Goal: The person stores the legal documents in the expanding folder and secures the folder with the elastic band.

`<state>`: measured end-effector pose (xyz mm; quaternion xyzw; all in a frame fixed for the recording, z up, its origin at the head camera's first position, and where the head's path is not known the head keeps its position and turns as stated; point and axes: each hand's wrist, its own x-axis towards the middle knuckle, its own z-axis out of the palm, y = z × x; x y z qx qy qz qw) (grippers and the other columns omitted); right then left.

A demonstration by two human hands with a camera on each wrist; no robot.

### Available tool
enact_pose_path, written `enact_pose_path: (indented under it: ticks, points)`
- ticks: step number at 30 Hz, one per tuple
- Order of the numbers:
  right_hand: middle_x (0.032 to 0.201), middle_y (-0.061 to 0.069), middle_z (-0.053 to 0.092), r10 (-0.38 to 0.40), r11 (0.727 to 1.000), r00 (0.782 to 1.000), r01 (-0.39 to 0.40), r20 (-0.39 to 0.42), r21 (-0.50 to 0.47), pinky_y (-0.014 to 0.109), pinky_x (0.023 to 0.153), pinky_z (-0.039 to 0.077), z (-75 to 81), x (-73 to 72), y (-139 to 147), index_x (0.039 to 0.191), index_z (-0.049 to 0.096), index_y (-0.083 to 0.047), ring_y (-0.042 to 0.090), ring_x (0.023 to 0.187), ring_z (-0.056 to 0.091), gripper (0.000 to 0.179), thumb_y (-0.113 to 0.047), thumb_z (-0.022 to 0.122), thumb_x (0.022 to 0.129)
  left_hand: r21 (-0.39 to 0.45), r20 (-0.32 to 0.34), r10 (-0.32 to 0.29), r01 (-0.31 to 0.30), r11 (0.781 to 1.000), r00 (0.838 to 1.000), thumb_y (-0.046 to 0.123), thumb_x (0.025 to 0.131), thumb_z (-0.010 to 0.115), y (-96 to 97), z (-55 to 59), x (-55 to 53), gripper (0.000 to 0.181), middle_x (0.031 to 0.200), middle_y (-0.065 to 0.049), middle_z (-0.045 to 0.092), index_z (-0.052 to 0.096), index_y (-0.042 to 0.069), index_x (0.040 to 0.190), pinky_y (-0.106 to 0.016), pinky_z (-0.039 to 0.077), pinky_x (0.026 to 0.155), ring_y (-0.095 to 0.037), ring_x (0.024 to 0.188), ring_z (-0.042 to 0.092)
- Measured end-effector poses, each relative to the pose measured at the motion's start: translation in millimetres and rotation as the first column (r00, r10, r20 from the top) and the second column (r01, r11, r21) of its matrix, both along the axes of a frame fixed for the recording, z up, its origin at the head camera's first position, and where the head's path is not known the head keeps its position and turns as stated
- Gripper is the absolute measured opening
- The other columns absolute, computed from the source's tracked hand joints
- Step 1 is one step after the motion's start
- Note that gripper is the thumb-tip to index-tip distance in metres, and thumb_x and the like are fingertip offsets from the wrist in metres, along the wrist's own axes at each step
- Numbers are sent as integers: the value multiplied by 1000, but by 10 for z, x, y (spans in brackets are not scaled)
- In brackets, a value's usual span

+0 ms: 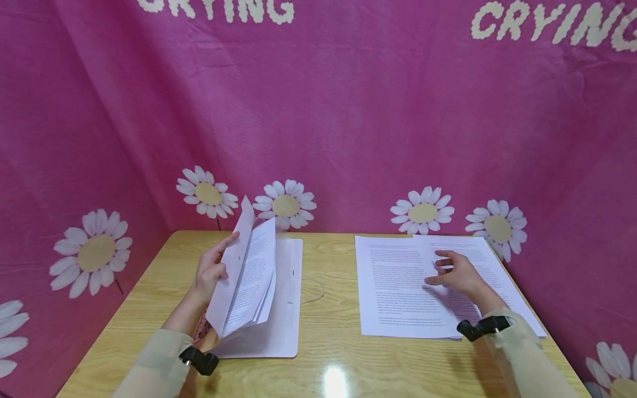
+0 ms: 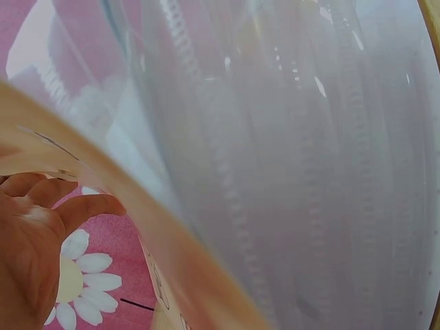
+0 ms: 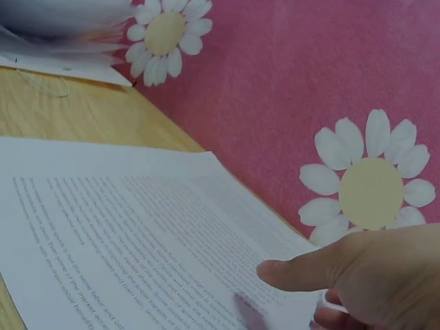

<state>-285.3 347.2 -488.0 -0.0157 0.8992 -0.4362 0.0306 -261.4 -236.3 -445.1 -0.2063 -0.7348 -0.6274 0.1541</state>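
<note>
My left hand (image 1: pixel 211 271) grips the outer edge of a raised folder cover (image 1: pixel 234 276) on the left of the table. The folder's orange outer side (image 2: pixel 172 254) and a fan of clear plastic pockets (image 2: pixel 275 165) fill much of the left wrist view. A printed page (image 1: pixel 252 271) shows between the leaves in the head view. Over on the right, my right hand (image 1: pixel 463 275) hovers above printed sheets, its thumb and fingers spread apart. One sheet (image 1: pixel 398 287) lies flat, and another (image 1: pixel 483 260) overlaps it at a slant.
The folder's white back part (image 1: pixel 288 298) rests on the wooden table (image 1: pixel 328 315). A thin loop of string (image 1: pixel 318 290) lies beside it. A pink cloth (image 1: pixel 343 127) with daisies hangs behind and at both sides of the table.
</note>
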Motion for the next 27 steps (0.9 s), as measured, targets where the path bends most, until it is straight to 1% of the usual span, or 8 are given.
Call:
enact_pose_path:
  ticks: [5, 10, 12, 14, 19, 23, 25, 27]
  points:
    - [123, 32, 59, -48, 994, 999, 47, 15, 100, 50, 95, 49, -83, -34, -36, 149, 38, 18, 41, 111, 57, 103, -23, 97, 75, 10, -2, -6, 6, 1000, 1000, -4, 63, 40, 2, 7, 3, 88, 126, -36, 55, 47, -14, 150, -23, 44, 75, -21, 96, 55]
    - [107, 25, 59, -87, 981, 996, 91, -28, 169, 52, 92, 45, -127, -49, -110, 146, 37, 20, 36, 98, 57, 107, -21, 99, 70, 9, 8, -14, 14, 1000, 1000, -4, 66, 39, 8, 13, 7, 86, 130, -36, 53, 46, -13, 152, -25, 43, 74, -23, 97, 54]
    - [105, 25, 59, -98, 976, 995, 100, -23, 191, 53, 91, 45, -117, -52, -143, 147, 35, 21, 36, 96, 56, 108, -19, 99, 69, 2, 3, -17, 17, 1000, 1000, -4, 67, 39, 7, 10, 3, 86, 132, -36, 52, 45, -14, 152, -25, 42, 74, -24, 99, 53]
    - [105, 26, 59, -106, 974, 994, 105, -4, 201, 54, 92, 45, -122, -61, -159, 148, 33, 21, 37, 96, 57, 110, -19, 98, 69, -4, 2, -21, 21, 1000, 1000, -4, 67, 39, 8, 7, 2, 86, 135, -36, 51, 44, -14, 152, -25, 41, 75, -24, 101, 53]
    - [119, 36, 59, -125, 972, 990, 107, 71, 210, 57, 97, 46, -88, -71, -203, 148, 30, 22, 44, 107, 59, 109, -19, 97, 72, -12, 7, -18, 18, 1000, 1000, -3, 68, 40, 11, 15, 9, 86, 140, -35, 50, 44, -13, 153, -25, 40, 76, -25, 103, 52]
    - [127, 41, 55, -121, 967, 988, 95, 97, 236, 59, 102, 44, -42, -68, -234, 142, 36, 24, 49, 116, 57, 100, -21, 95, 75, -19, 19, -16, 17, 1000, 1000, -3, 68, 40, 25, 24, 12, 86, 140, -34, 51, 44, -12, 153, -26, 40, 78, -27, 105, 51]
    - [127, 41, 55, -116, 964, 988, 87, 106, 251, 59, 102, 44, -34, -73, -240, 138, 40, 24, 49, 115, 57, 95, -22, 94, 76, -24, 29, -17, 17, 1000, 999, -2, 69, 41, 32, 28, 11, 85, 142, -33, 50, 44, -11, 154, -27, 40, 80, -28, 107, 51]
    - [124, 39, 57, -106, 962, 989, 75, 106, 261, 58, 100, 45, -30, -84, -242, 133, 44, 24, 46, 111, 58, 87, -21, 93, 77, -29, 27, -14, 15, 999, 1000, -2, 69, 41, 37, 29, 4, 85, 141, -33, 51, 44, -11, 154, -27, 40, 81, -29, 109, 50]
